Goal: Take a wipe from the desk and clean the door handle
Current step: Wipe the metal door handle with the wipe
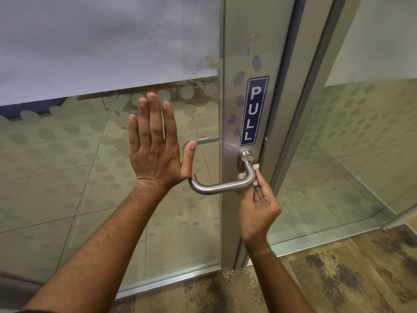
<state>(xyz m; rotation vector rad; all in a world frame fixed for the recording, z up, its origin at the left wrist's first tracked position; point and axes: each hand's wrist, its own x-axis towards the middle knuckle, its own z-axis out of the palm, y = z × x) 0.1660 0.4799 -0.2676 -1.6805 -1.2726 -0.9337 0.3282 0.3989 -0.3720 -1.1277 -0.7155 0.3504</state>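
At the glass door (pixel 108 168), just below the blue PULL sign (pixel 253 111), the right hand (pixel 259 206) works on the door handle (pixel 222 185). Its fingers are closed narrow around a small wipe (pixel 242 175), and they press it to the bend of the handle, where the lever turns toward the round base (pixel 246 155) on the metal door frame (pixel 248 64). Only small pale pieces of the wipe show, one inside the bend and one more to the right of the bar; the rest is hidden by the fingers and the bar, so I cannot tell how it is folded. I think the wipe is wrapped around the bar so that both its front and its back side are rubbed in one pass

The left hand (pixel 155 150) holds nothing. It is wide open, with the palm toward the glass and the fingers pointing up, and the thumb reaches near the free end of the lever. Whether the palm really touches the glass I cannot tell, but it seems placed there to keep the door steady, so that the door does not swing while the other hand pushes on the handle

The task looks to be in the cleaning step. The wipe is now at the corner near the base, and the long horizontal part of the lever and its curved end are not covered by it. For the next move I expect the pinch must remain firm, because such a small wipe can slip off the smooth metal
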